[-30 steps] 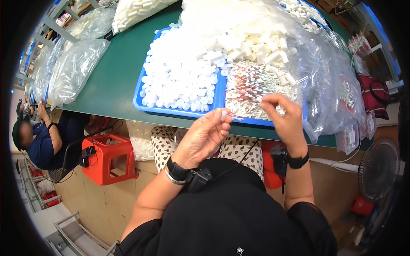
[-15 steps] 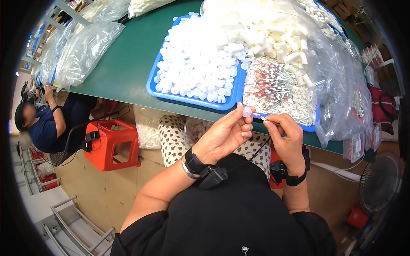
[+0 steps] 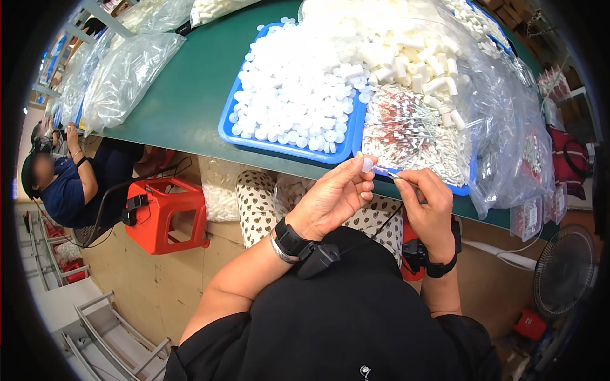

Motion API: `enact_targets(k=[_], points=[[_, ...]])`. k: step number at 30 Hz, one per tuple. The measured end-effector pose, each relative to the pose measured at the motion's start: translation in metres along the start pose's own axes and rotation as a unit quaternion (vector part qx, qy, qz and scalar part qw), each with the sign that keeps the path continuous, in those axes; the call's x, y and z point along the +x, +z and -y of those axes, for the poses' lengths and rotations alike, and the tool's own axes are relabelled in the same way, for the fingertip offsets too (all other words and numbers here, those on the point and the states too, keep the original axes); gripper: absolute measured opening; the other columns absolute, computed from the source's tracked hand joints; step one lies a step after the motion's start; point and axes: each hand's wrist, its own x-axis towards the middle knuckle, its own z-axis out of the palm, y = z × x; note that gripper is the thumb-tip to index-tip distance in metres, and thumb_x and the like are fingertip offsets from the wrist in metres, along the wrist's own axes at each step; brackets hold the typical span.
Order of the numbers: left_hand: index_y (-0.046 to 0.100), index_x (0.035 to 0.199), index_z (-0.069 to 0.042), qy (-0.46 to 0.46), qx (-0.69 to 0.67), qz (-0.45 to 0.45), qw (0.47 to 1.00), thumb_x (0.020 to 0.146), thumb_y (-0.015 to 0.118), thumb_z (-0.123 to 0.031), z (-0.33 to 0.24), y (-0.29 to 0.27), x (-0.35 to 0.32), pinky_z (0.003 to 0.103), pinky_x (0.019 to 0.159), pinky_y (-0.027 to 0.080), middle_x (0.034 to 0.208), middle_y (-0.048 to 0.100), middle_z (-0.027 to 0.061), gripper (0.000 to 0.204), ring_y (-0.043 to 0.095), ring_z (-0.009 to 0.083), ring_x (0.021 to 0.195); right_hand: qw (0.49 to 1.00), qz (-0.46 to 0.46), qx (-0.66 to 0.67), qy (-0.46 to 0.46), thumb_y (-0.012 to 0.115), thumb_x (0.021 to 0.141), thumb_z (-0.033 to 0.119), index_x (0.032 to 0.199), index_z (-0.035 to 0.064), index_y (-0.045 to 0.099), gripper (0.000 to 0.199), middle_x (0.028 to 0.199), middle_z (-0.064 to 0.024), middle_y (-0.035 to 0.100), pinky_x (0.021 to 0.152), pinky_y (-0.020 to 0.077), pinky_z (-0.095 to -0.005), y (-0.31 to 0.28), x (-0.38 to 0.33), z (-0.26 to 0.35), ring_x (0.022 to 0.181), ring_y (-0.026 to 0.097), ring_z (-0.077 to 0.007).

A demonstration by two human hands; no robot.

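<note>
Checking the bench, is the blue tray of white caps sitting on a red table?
No, the blue tray of white caps rests on a green table.

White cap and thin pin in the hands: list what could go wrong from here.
1. The left hand pinches the small white cap at its fingertips only, off the table edge; a slip would likely drop it to the floor.
2. The right hand holds a thin pin close to the left fingers; a missed push might prick them.
3. The blue tray of caps sits near the table edge; a bump could spill it.
</note>
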Motion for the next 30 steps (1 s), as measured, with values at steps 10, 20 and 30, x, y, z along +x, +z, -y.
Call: enact_targets(k=[10,20,30], points=[[0.058,0.117,-0.003,0.004,0.007,-0.01,1.0,0.098,0.061,-0.027,0.001,-0.002,0.0,0.023,0.071,0.047,0.088,0.058,-0.0014,0.031,0.055,0.0078,0.078,1.0,-0.002,-0.019,-0.01,0.073,0.082,0.002,0.088,0.0009,0.065,0.01,0.075,-0.0091,0.062,0.057,0.0458,-0.0336,0.003,-0.003,-0.004,0.063,0.06,-0.0233],[0.061,0.113,-0.004,-0.005,0.051,0.004,0.999,0.098,0.062,-0.02,0.006,0.002,-0.004,0.023,0.076,0.049,0.095,0.062,0.0011,0.023,0.058,0.0088,0.083,0.993,-0.024,-0.063,-0.102,0.073,0.076,-0.003,0.089,0.0012,0.065,0.016,0.079,-0.0107,0.065,0.059,0.0492,-0.0357,0.011,0.0,0.001,0.067,0.062,-0.0273],[0.062,0.11,-0.005,-0.017,0.0,0.003,1.0,0.098,0.061,-0.022,0.014,-0.001,-0.001,0.024,0.075,0.052,0.089,0.063,-0.0001,0.02,0.06,0.0081,0.08,0.989,-0.02,0.103,0.1,0.071,0.078,-0.004,0.089,-0.0008,0.067,0.012,0.075,-0.0122,0.067,0.058,0.0511,-0.0345,0.027,-0.008,0.004,0.065,0.065,-0.0281]])
